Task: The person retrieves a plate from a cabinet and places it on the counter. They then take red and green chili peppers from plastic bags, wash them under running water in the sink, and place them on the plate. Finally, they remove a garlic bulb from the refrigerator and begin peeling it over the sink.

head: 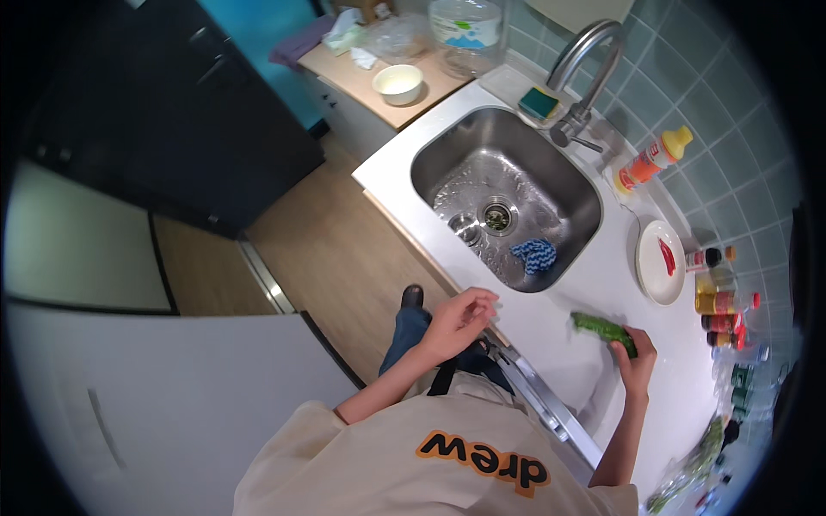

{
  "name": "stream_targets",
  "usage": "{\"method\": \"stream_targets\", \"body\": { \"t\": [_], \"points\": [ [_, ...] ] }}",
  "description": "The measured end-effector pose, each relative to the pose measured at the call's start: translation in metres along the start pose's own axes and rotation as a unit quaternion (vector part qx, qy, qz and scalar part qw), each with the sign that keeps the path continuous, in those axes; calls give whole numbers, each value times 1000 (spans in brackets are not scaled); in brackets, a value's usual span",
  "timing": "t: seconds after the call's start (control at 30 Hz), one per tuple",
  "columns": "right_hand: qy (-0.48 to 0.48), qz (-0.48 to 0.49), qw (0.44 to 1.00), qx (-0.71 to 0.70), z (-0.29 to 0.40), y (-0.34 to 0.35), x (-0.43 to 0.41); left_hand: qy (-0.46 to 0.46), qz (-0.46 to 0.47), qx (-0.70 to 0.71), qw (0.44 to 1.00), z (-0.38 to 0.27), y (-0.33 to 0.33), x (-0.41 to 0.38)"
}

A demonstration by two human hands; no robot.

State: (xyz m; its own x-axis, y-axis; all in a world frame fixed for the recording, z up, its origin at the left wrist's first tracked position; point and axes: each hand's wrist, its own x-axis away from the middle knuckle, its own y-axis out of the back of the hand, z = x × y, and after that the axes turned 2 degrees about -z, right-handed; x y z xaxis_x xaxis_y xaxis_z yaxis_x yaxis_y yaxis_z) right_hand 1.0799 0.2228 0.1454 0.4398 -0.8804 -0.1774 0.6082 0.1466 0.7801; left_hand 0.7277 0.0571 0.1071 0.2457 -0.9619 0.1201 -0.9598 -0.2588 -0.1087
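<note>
A green cucumber (604, 331) is held by one end in my right hand (635, 362), low over the white countertop (555, 342). Over the counter's front edge hangs my left hand (461, 321), fingers loosely curled and holding nothing. A steel sink (503, 161) lies ahead of both hands, wet inside, with a blue and white patterned cloth (535, 256) near its right corner and a drain strainer (497, 218) in its floor. To the right of the sink, a white plate (645, 258) carries red chili pieces (667, 257).
An open drawer (535, 396) juts out below the counter by my body. Behind the sink stand a steel faucet (587, 97), a sponge (538, 103) and a yellow-capped bottle (652, 161). Several seasoning bottles (726, 302) line the tiled wall. A white bowl (398, 85) rests on the wooden cabinet top.
</note>
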Motion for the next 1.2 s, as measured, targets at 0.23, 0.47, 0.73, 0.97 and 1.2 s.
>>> {"method": "stream_targets", "body": {
  "t": [0.23, 0.47, 0.73, 0.97, 1.2],
  "points": [
    [-172, 40, 974, -145, 156, -105, -84, 49, 51, 277, 958, -42, -6, -151],
    [-182, 0, 951, -250, 187, -168, -129, 128, -1, 379, 916, -48, 38, -226],
    [-116, -227, 965, -64, 101, -146, -231, 284, -27, 446, 848, -35, 38, -264],
    [-166, -172, 945, -224, 86, -152, -315, 317, 101, 569, 752, -19, 72, -292],
    [-170, -182, 912, -327, 82, -152, -313, 358, 27, 524, 773, -19, 57, -286]
  ]
}}
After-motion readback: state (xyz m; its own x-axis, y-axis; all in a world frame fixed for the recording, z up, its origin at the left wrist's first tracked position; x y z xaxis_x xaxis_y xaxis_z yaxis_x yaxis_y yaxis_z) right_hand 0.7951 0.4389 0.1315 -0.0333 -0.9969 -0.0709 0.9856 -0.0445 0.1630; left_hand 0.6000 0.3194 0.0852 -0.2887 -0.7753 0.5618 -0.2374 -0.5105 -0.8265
